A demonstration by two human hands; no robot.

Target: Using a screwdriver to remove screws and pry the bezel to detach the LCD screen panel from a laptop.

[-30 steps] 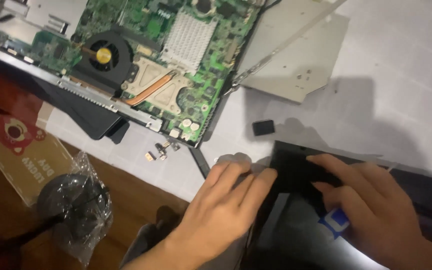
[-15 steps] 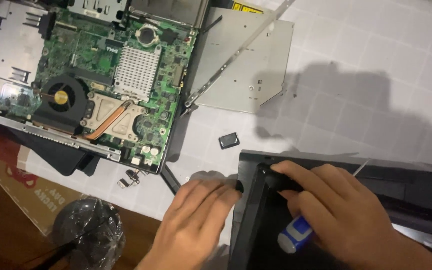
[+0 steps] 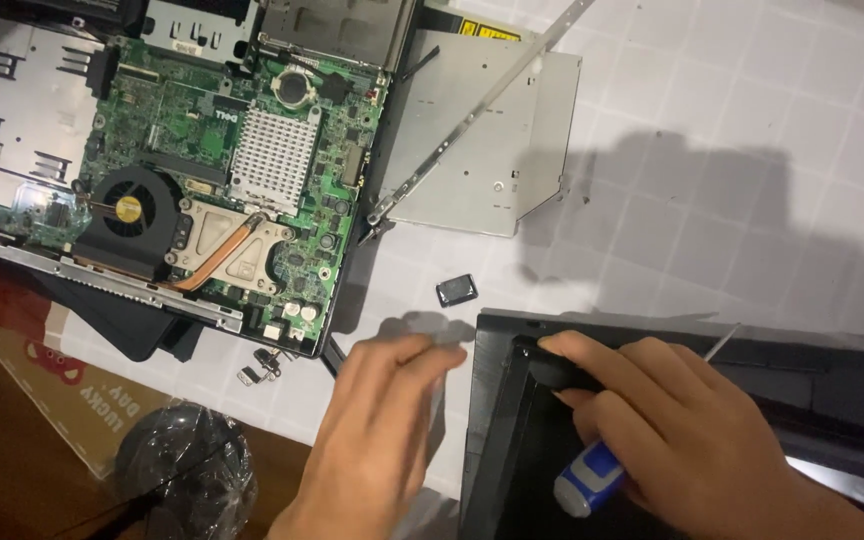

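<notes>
My right hand (image 3: 677,435) rests on the black laptop panel (image 3: 832,385) at the lower right. It is closed around a screwdriver with a blue and white handle (image 3: 589,480), and its fingertips press near the panel's top left corner. A thin metal shaft tip (image 3: 722,345) sticks out beyond the hand. My left hand (image 3: 377,440) lies beside the panel's left edge, fingers curled and touching the white cloth, holding nothing I can see.
An opened laptop base with a green motherboard (image 3: 252,160), fan (image 3: 132,212) and copper heat pipe lies at upper left. A silver optical drive (image 3: 492,140) and metal strip sit beside it. A small black part (image 3: 457,290), loose screws (image 3: 262,365), a plastic-wrapped dark object (image 3: 187,475) lie nearby.
The view has shifted so the motherboard and panel sit lower and further right. My right hand has slid up to the panel's top left corner; my left hand stays beside the panel.
</notes>
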